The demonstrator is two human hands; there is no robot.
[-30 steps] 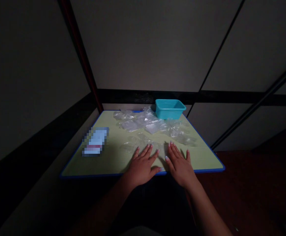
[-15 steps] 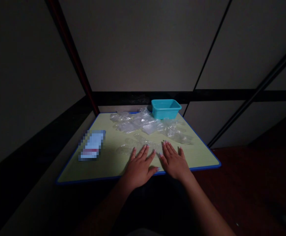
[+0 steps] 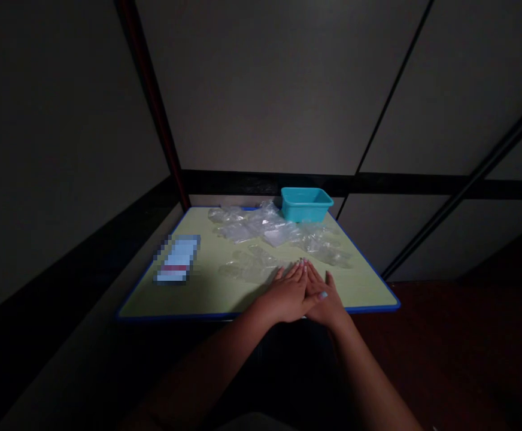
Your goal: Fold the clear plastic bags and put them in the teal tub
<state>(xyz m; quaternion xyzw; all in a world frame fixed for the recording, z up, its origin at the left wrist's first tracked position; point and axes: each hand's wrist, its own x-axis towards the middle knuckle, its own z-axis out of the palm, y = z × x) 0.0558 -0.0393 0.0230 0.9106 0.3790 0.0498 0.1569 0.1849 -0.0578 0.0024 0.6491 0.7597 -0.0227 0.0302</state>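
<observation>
- Fingers extended, the left hand overlaps the flattened right hand; neither shows a grip.
- The nearest plastic lies on the table, far-left of the hands, long axis roughly left to right, left hand closer.

A thin, see-through plastic piece lies flat and loosely wrinkled near the middle of the table, toward the near side. Pale glints run along its creases, and its left end spreads unevenly. It may be a bag or a glove; dim light leaves its outline unclear.
</observation>
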